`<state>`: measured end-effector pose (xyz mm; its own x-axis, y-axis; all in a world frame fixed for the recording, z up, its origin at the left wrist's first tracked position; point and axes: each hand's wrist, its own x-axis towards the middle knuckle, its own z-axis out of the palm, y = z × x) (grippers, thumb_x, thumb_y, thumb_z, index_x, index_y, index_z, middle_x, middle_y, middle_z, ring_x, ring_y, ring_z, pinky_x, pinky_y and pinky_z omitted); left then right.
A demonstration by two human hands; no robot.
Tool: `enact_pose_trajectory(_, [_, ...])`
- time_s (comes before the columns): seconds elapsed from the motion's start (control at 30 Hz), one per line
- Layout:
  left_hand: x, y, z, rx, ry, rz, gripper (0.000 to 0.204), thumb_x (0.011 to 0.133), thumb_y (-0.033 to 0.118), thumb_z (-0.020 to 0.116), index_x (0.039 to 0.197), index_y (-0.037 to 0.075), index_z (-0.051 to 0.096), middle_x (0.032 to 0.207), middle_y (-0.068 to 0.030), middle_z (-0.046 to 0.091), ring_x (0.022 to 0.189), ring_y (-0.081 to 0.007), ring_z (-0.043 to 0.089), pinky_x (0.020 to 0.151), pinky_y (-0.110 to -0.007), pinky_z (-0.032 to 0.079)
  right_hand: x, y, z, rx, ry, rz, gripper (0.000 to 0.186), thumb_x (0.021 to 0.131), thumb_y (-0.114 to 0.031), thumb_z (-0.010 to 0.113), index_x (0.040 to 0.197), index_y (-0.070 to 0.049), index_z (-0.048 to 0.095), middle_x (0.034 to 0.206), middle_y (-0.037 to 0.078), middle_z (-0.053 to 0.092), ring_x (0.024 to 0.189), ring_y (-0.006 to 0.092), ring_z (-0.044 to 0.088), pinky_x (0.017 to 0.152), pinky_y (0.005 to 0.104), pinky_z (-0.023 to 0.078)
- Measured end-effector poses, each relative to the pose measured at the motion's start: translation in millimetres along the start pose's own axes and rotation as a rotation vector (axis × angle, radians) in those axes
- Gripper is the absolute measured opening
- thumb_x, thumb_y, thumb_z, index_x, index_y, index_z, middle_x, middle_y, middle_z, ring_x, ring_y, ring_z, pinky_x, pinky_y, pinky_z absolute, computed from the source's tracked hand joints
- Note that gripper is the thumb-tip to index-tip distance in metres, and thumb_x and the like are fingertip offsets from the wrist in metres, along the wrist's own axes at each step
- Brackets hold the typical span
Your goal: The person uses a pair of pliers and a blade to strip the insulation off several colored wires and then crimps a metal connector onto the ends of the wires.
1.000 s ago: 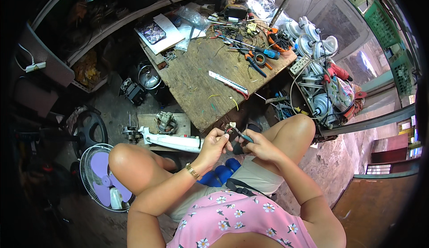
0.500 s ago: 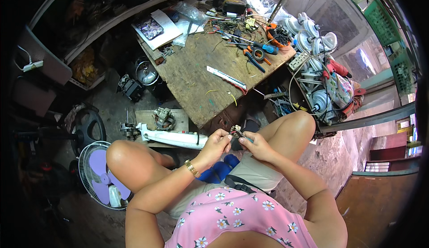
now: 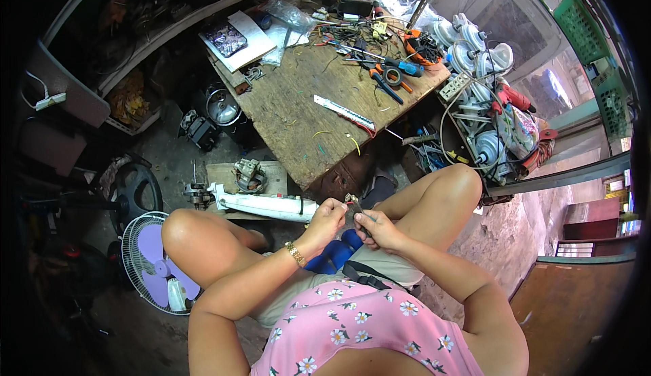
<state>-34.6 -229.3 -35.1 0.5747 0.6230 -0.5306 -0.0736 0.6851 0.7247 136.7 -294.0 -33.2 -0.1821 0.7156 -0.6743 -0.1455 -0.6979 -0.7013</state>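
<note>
My right hand (image 3: 380, 229) is closed around a small dark part (image 3: 353, 204) with a pale, brass-coloured end that sticks out past the fingers. A thin teal piece shows by that hand's thumb; I cannot tell what it belongs to. Close on the left, my left hand (image 3: 325, 221) is closed in a pinch, its fingertips beside the small part. Whatever it grips is too small to make out. Both hands are above my lap, just off the near corner of the wooden table (image 3: 285, 128). A white fan stand (image 3: 271, 207) lies beyond my left wrist.
On the table lie a white utility knife (image 3: 344, 114), orange-and-black pliers (image 3: 385, 86), a roll of tape (image 3: 392, 75) and a blue-handled screwdriver (image 3: 405, 67). A fan with purple blades (image 3: 150, 269) leans at left. White fan parts (image 3: 468, 50) pile up at right.
The hands have drawn slightly apart. My left hand has moved off the small part a little and closed tighter; my right hand keeps hold of the part, now turned more upright.
</note>
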Motion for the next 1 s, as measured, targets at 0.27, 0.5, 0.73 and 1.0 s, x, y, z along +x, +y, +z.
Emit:
enact_pose_trajectory(0.27, [0,-3,1,0.405,0.262,0.507,0.015,0.093,0.015,0.051,0.103,0.004,0.050,0.068,-0.0067,0.060,0.056,-0.0128,0.054,0.052,-0.029,0.041,6,-5,13,-0.100,0.065,-0.131,0.014,0.096,-0.019,0.050,0.096,-0.005,0.054,0.076,0.003,0.057,0.060,0.0100,0.053,0.053,0.0258,0.045])
enact_pose_trajectory(0.5, [0,3,-2,0.580,0.189,0.454,0.013,0.092,0.013,0.051,0.101,0.004,0.055,0.068,-0.0086,0.062,0.057,-0.0162,0.058,0.054,-0.031,0.043,5,-15,4,-0.248,0.041,-0.194,0.025,0.095,-0.017,0.051,0.112,0.000,0.056,0.088,0.006,0.064,0.072,0.0103,0.058,0.064,0.0258,0.048])
enact_pose_trajectory(0.73, [-2,7,3,0.529,0.154,0.448,0.014,0.091,0.012,0.051,0.100,0.002,0.055,0.066,-0.0092,0.060,0.056,-0.0158,0.056,0.053,-0.031,0.042,8,-7,-2,-0.318,0.142,-0.175,0.025,0.093,-0.027,0.055,0.094,-0.002,0.057,0.070,0.002,0.057,0.059,0.0088,0.053,0.054,0.0264,0.044])
enact_pose_trajectory(1.0, [3,4,3,0.635,0.135,0.471,0.014,0.091,0.013,0.051,0.099,0.002,0.055,0.064,-0.0103,0.059,0.054,-0.0157,0.056,0.052,-0.032,0.042,13,8,-3,-0.319,0.220,-0.329,0.027,0.094,-0.028,0.054,0.084,-0.003,0.057,0.060,0.000,0.052,0.054,0.0079,0.048,0.050,0.0243,0.039])
